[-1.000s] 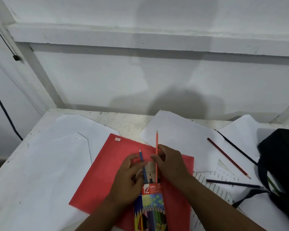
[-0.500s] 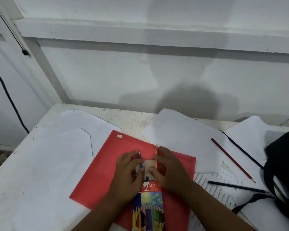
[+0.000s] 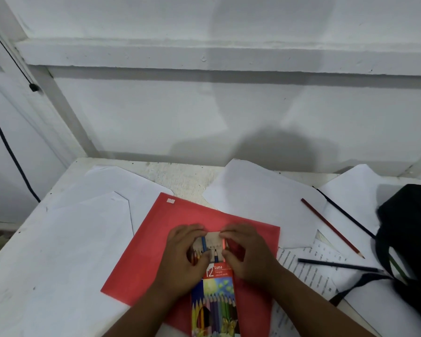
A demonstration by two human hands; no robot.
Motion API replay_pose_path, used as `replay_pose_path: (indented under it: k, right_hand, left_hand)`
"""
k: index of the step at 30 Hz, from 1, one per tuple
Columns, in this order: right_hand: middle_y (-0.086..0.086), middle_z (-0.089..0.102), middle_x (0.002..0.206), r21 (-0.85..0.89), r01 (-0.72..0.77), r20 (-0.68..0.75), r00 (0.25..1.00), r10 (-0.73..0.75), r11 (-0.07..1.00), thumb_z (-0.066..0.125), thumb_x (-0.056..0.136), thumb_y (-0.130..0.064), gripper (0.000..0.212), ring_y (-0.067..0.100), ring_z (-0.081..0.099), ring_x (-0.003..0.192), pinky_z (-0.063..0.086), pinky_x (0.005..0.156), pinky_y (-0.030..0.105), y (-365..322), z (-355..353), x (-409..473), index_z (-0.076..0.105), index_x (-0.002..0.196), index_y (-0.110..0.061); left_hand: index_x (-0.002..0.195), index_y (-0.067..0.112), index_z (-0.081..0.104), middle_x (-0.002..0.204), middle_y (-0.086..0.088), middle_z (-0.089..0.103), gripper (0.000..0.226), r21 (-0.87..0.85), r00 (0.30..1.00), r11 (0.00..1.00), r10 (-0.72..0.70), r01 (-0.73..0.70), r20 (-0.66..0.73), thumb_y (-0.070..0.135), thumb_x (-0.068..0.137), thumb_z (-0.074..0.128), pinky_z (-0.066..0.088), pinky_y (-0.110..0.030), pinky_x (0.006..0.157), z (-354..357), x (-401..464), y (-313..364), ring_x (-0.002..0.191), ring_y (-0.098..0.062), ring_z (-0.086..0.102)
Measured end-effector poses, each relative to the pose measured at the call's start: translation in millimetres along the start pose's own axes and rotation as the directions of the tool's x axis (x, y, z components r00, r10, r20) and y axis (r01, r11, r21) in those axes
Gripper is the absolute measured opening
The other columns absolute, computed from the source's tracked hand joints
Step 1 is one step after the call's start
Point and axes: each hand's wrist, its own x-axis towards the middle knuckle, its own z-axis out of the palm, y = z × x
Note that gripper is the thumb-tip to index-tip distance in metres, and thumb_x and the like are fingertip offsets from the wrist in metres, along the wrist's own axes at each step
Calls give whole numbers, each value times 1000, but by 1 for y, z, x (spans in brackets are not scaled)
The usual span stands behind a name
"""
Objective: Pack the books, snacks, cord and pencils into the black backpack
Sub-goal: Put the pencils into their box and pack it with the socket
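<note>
From the head view, three loose pencils (image 3: 332, 231) lay on the desk (image 3: 58, 251) right of both hands, beside one black backpack (image 3: 408, 239). One pencil box (image 3: 215, 302) sat on a red folder (image 3: 156, 239) between the wrists. The left hand (image 3: 185, 259) and right hand (image 3: 248, 251), fingers curled, pinched its open flap.

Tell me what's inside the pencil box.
Pencils show at the open top of the pencil box: a blue pencil, a dark one, some red-orange ones. Both hands, left hand and right hand, cover part; the cardboard hides the rest.
</note>
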Motion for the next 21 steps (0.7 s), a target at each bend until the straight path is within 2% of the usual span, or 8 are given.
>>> replay_pose_path:
  k: [2, 5, 7, 9, 11, 13, 18, 21]
  right_hand:
    - [-8, 64, 119, -10, 7, -21, 1000, -7, 1000, 70, 82, -33, 39, 3, 52, 116, 44, 100, 18, -1, 1, 0, 70, 117, -15]
    - [-6, 61, 125, -5, -21, -30, 999, 21, 1000, 71, 79, -38, 48, 3, 51, 120, 40, 103, 13, -1, 2, -1, 68, 122, -15]
    - [-7, 60, 124, 20, -32, -19, 999, 32, 999, 73, 75, -38, 48, 1, 51, 119, 40, 100, 11, 0, 1, -2, 70, 117, -15]
    - [-9, 61, 119, 44, -27, -14, 1000, 28, 999, 75, 73, -35, 37, 2, 52, 116, 44, 96, 13, 0, 1, -2, 74, 106, -18]
    - [-11, 61, 114, 52, -24, -17, 1000, 25, 998, 75, 75, -31, 23, 3, 53, 113, 45, 92, 13, 0, 1, -2, 74, 95, -21]
    - [-12, 61, 111, 52, -32, -19, 999, 33, 998, 75, 76, -28, 15, 3, 53, 112, 43, 90, 11, 0, 2, -2, 75, 90, -21]
    - [-14, 61, 107, 60, -60, -24, 998, 61, 996, 75, 70, -27, 11, 0, 53, 109, 41, 88, 9, 1, 1, -1, 72, 81, -25]
    - [-20, 59, 107, 66, -101, 19, 995, 100, 993, 74, 68, -30, 10, 1, 53, 109, 43, 86, 11, 0, -1, 1, 72, 77, -26]
  left_hand:
    - [116, 26, 70, 125, 21, 61, 37, 9, 1000, 1000, -11, 11, -2, 29, 79, 74, 25, -10, 106, 1, 0, -1, 127, -8, 45]
    - [119, 23, 70, 126, 17, 62, 38, 27, 999, 999, -42, 43, -13, 31, 81, 71, 20, -6, 107, 2, 1, -3, 127, -10, 46]
    - [116, 24, 71, 125, 18, 62, 39, 15, 999, 999, -38, 39, -17, 35, 79, 70, 23, -9, 107, 3, 0, -3, 127, -9, 46]
    - [110, 26, 73, 125, 19, 61, 35, -13, 999, 1000, -24, 24, -25, 38, 78, 68, 29, -15, 106, 3, 0, -3, 127, -10, 46]
    - [99, 29, 75, 125, 19, 61, 22, -45, 1000, 999, 2, -3, -31, 35, 79, 67, 36, -24, 102, 2, 0, -3, 126, -13, 47]
    - [87, 32, 74, 124, 20, 62, 9, -52, 999, 998, 41, -42, -32, 30, 80, 69, 37, -26, 100, 2, 0, -2, 125, -13, 47]
    - [82, 32, 72, 122, 20, 61, 13, -56, 1000, 998, 30, -30, -1, 27, 74, 81, 27, -9, 102, 2, -1, -2, 126, -6, 45]
    - [77, 31, 73, 123, 21, 61, 4, -63, 999, 998, 22, -20, 24, 33, 73, 75, 29, -12, 100, 1, 0, -1, 126, -4, 43]
